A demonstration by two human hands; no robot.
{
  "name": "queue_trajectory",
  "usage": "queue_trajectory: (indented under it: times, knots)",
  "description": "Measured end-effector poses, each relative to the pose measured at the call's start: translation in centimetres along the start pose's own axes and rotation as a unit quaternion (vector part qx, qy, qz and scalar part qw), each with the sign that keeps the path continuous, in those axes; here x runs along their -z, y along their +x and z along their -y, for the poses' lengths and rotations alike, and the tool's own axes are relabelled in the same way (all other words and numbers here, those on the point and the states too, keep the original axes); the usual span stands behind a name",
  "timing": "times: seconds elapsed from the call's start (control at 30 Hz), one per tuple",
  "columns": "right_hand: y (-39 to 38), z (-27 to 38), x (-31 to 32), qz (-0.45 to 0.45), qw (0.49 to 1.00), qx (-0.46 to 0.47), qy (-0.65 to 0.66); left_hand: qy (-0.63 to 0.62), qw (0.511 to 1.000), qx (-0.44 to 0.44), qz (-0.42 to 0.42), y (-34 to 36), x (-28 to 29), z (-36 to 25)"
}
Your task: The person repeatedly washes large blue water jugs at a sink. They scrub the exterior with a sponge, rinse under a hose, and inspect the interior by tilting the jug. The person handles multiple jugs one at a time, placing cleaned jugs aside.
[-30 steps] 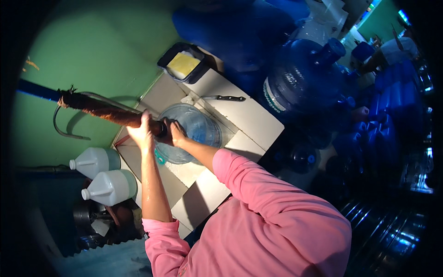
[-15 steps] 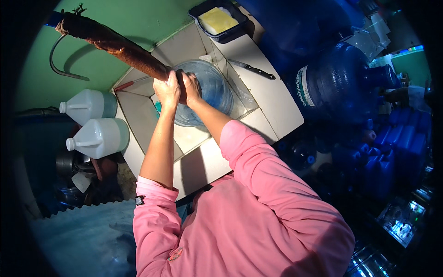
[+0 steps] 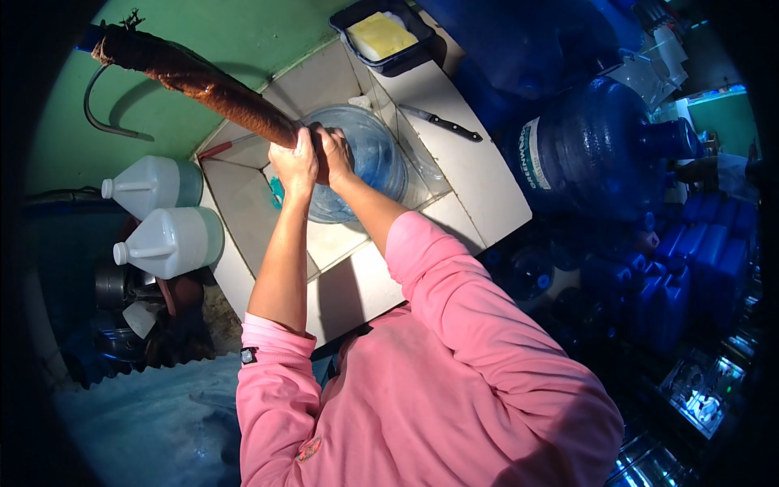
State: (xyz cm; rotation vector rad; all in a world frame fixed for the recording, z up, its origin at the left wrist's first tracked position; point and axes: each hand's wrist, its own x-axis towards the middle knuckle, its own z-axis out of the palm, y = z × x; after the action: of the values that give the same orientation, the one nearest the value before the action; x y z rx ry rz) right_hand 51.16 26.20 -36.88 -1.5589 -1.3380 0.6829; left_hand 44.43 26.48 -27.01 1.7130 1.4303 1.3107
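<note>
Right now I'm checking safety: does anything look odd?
The brown-wrapped pole in the hands looks frayed: loose strands jut at its far end. A black-handled metal knife lies unsheathed on the white ledge.

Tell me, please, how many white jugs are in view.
2. One jug is left of the tiled sink, nearer the green wall; the other jug is just below it in the picture. Others may be hidden in dark areas.

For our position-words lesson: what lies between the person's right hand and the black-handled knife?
In the head view, the translucent bluish container, then the sink's tiled wall.
</note>
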Motion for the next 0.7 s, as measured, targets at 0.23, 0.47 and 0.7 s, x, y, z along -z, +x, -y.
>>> queue_trajectory:
  times: [0.23, 0.47, 0.7]
  knots:
    - [-0.2, 0.6, 0.7, -0.033, 0.999, 0.016, -0.01, 0.003, 1.0, 0.005, -0.003, 0.0, -0.3, 0.1]
    - [-0.3, 2.2, 2.0, -0.11, 0.992, 0.069, -0.009, 0.023, 1.0, 0.01, 0.005, 0.1, -0.3, 0.4]
    - [-0.2, 2.1, 2.1, -0.102, 0.992, 0.072, -0.022, 0.027, 1.0, 0.001, -0.013, -0.4, -0.5, -0.6]
